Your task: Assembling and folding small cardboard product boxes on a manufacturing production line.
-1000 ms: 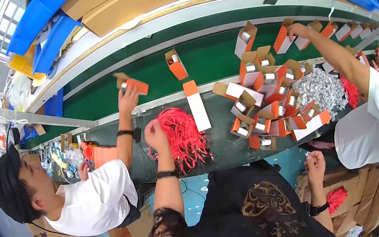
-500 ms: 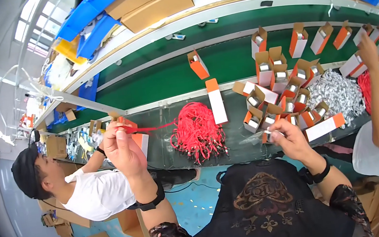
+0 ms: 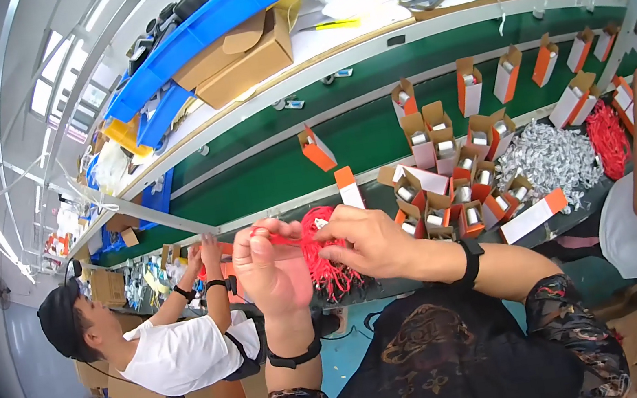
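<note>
While half hiding the red string bundle (image 3: 327, 259), left hand (image 3: 269, 266) and right hand (image 3: 370, 239), both pinching one red string (image 3: 285, 239).

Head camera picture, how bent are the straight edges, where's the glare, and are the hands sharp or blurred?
Head view: heavy fisheye, so the green conveyor belt and its rails curve into an arc, with black corners around the circle; ceiling lights at upper left blow out to white glare; the left hand and right hand on the red cord look fairly sharp, as do the orange-and-white boxes.
</note>
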Motion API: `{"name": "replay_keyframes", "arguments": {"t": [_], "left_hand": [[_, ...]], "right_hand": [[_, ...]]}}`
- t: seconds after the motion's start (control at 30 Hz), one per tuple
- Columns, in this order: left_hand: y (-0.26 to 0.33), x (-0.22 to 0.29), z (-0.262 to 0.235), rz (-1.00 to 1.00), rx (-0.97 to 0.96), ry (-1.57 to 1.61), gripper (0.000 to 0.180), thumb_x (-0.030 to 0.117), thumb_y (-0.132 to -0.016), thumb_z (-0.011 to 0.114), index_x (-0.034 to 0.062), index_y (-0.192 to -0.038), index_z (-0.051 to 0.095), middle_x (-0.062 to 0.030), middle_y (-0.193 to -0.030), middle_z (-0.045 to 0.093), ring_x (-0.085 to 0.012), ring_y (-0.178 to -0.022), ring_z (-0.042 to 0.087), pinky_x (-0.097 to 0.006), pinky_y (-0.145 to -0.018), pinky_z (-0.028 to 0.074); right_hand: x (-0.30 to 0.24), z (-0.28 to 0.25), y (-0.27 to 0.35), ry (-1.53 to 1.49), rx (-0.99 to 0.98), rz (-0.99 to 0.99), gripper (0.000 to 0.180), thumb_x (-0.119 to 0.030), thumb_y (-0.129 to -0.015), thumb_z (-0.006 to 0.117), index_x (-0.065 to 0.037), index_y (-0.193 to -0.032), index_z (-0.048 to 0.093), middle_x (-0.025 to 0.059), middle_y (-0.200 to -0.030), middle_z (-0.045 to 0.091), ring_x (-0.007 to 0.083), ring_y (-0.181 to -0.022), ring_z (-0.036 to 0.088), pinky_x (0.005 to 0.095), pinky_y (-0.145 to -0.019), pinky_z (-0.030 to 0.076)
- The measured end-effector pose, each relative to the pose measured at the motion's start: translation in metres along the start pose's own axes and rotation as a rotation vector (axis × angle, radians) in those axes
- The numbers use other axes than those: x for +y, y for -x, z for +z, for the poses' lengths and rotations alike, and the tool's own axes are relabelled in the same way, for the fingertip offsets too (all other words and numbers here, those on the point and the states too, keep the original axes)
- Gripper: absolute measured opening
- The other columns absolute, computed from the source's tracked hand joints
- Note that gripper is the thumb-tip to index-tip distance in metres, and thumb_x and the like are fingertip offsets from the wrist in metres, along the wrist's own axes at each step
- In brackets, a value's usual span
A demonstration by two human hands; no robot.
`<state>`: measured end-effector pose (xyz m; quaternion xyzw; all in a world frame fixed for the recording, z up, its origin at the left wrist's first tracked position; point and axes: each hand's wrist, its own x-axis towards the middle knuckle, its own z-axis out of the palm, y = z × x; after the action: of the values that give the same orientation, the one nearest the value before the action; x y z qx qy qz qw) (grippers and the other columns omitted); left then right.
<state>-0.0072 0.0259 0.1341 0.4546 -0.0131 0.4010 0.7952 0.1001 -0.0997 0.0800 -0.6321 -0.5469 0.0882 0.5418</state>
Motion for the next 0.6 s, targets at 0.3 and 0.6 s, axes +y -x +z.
{"name": "replay_keyframes", "arguments": {"t": [0.3,0.6], "left_hand": [[-0.007,-0.011,0.008,-0.187,-0.121,0.111,0.017,0.022,-0.095,0.068,0.0081,-0.102,0.064,-0.0065,-0.106,0.068,-0.0207,-0.092,0.065,-0.041,-0.085,0.055],[-0.029,-0.013,-0.004,-0.249,-0.049,0.354,0.021,0.016,-0.100,0.057,0.0145,-0.121,0.059,-0.0008,-0.113,0.065,-0.0149,-0.094,0.065,-0.035,-0.085,0.055]], "right_hand": [[0.020,-0.008,0.005,-0.523,-0.134,0.129,0.035,-0.021,-0.088,0.074,-0.003,-0.117,0.066,0.0101,-0.101,0.062,0.0193,-0.085,0.062,0.0335,-0.078,0.051],[0.039,-0.025,0.030,-0.667,-0.316,0.296,0.022,-0.022,-0.093,0.071,-0.001,-0.088,0.070,-0.0024,-0.076,0.061,0.0077,-0.069,0.052,0.0255,-0.064,0.042]]}}
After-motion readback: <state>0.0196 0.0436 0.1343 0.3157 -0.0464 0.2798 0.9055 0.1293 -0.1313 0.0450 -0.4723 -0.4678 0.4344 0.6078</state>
